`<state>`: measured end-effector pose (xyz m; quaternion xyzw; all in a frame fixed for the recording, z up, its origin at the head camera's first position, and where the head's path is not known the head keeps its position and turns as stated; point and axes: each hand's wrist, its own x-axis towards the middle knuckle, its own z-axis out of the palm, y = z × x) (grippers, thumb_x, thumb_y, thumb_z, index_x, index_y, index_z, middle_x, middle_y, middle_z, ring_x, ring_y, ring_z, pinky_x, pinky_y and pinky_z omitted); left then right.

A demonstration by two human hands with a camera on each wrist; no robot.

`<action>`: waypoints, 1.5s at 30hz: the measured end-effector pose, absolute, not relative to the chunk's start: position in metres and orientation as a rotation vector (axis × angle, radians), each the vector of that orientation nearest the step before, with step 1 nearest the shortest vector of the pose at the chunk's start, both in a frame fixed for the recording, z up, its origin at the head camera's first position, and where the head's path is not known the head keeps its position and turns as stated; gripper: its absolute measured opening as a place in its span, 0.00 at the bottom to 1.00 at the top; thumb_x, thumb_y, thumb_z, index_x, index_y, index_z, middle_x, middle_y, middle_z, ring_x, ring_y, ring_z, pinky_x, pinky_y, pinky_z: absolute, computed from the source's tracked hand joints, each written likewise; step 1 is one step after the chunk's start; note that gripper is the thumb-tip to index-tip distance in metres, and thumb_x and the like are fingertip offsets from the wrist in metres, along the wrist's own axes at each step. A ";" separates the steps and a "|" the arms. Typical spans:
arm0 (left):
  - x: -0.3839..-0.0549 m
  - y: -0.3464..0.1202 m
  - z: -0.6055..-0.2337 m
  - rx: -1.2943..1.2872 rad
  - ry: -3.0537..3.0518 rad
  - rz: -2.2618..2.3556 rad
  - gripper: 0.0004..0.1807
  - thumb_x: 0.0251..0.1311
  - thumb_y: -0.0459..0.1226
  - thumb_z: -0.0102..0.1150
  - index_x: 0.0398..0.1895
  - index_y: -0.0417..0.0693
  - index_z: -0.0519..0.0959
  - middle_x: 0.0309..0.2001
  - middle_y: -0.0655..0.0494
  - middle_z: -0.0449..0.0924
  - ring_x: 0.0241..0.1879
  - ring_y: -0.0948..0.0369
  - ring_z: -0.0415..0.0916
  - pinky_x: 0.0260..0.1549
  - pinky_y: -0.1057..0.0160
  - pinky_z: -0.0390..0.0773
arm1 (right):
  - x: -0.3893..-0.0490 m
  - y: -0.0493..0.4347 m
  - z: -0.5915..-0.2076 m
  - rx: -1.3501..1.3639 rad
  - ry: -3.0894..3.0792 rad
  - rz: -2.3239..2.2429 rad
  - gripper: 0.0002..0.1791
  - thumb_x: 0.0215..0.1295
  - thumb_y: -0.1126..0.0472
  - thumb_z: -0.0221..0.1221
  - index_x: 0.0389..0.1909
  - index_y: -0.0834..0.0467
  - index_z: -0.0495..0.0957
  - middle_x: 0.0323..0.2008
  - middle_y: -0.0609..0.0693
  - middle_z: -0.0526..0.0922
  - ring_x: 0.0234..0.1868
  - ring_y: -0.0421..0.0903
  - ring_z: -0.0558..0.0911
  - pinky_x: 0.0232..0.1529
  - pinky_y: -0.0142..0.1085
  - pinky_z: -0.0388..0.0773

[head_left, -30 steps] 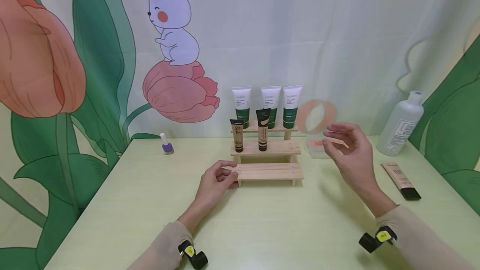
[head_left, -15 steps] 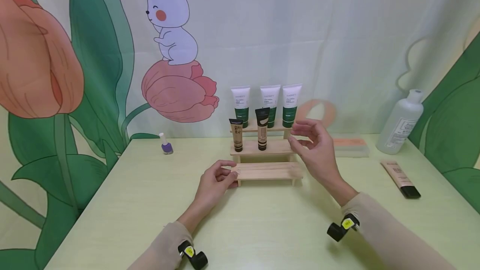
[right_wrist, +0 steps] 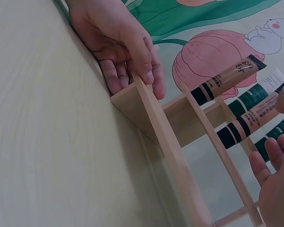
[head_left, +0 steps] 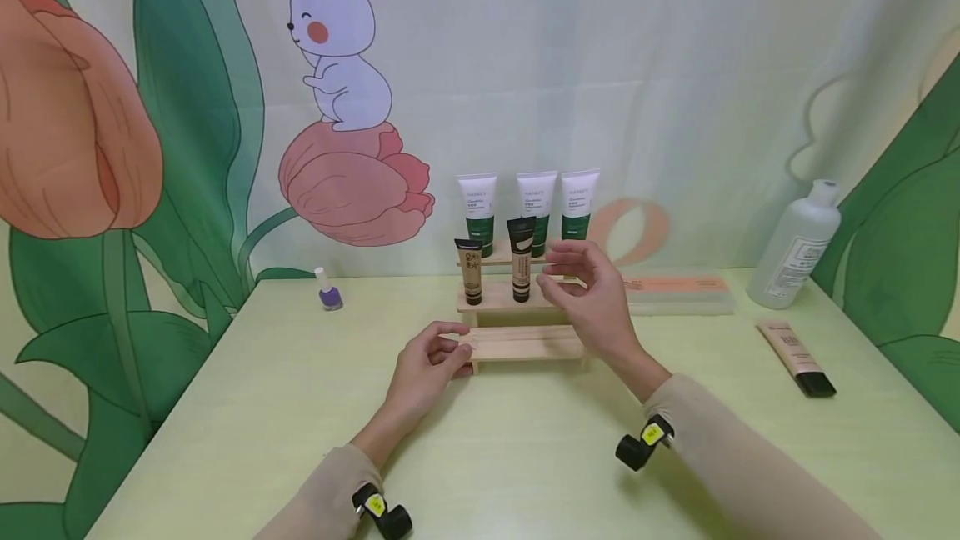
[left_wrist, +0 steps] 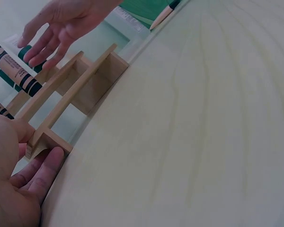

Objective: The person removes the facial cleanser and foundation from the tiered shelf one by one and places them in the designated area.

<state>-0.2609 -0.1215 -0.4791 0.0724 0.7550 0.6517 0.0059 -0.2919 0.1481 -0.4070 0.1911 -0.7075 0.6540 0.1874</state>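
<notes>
A small three-tier wooden stand (head_left: 525, 348) stands on the table. My left hand (head_left: 423, 369) grips the left end of its lowest tier, thumb on top and fingers underneath, as the left wrist view shows. On the middle tier two tan tubes with black ends stand upright: a shorter tube (head_left: 471, 273) at left and a taller tube (head_left: 521, 261). My right hand (head_left: 588, 298) is beside the taller tube, fingers loosely bent and holding nothing; in the left wrist view the hand (left_wrist: 61, 28) looks apart from it. Three white-and-green tubes (head_left: 477, 211) stand on the top tier, partly hidden.
A purple nail polish bottle (head_left: 328, 290) stands at the back left. Right of the stand lies a flat clear case (head_left: 682, 294) with an orange label. Farther right are a large white bottle (head_left: 797, 248) and a beige BB cream tube (head_left: 795, 357), lying down.
My right hand has moved left, from above the clear case to beside the taller tan tube, uncovering the case. My left hand keeps its grip on the stand.
</notes>
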 end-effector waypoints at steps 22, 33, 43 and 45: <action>-0.259 -0.121 -0.482 0.222 2.358 2.039 0.15 0.79 0.33 0.68 0.64 0.49 0.85 0.46 0.43 0.86 0.44 0.53 0.91 0.47 0.60 0.95 | -0.304 0.120 -0.415 0.420 -2.135 1.755 0.25 0.73 0.68 0.73 0.67 0.59 0.77 0.55 0.58 0.87 0.57 0.51 0.86 0.55 0.36 0.90; -0.259 -0.122 -0.482 0.236 2.353 2.050 0.14 0.78 0.32 0.68 0.63 0.48 0.85 0.46 0.43 0.86 0.44 0.53 0.90 0.47 0.59 0.95 | -0.303 0.118 -0.412 0.432 -2.125 1.703 0.24 0.73 0.68 0.73 0.65 0.59 0.77 0.54 0.56 0.87 0.55 0.49 0.87 0.52 0.36 0.91; -0.261 -0.122 -0.481 0.241 2.356 2.048 0.15 0.78 0.32 0.68 0.63 0.48 0.85 0.45 0.44 0.85 0.44 0.54 0.89 0.48 0.59 0.95 | -0.296 0.130 -0.402 0.466 -2.057 1.732 0.24 0.72 0.69 0.73 0.64 0.59 0.77 0.54 0.57 0.86 0.53 0.50 0.86 0.47 0.35 0.89; -0.261 -0.122 -0.480 0.242 2.360 2.050 0.15 0.78 0.32 0.68 0.63 0.47 0.85 0.45 0.43 0.85 0.44 0.54 0.89 0.48 0.59 0.95 | -0.295 0.135 -0.401 0.470 -2.061 1.729 0.24 0.72 0.69 0.73 0.65 0.59 0.77 0.54 0.57 0.87 0.52 0.49 0.86 0.47 0.34 0.89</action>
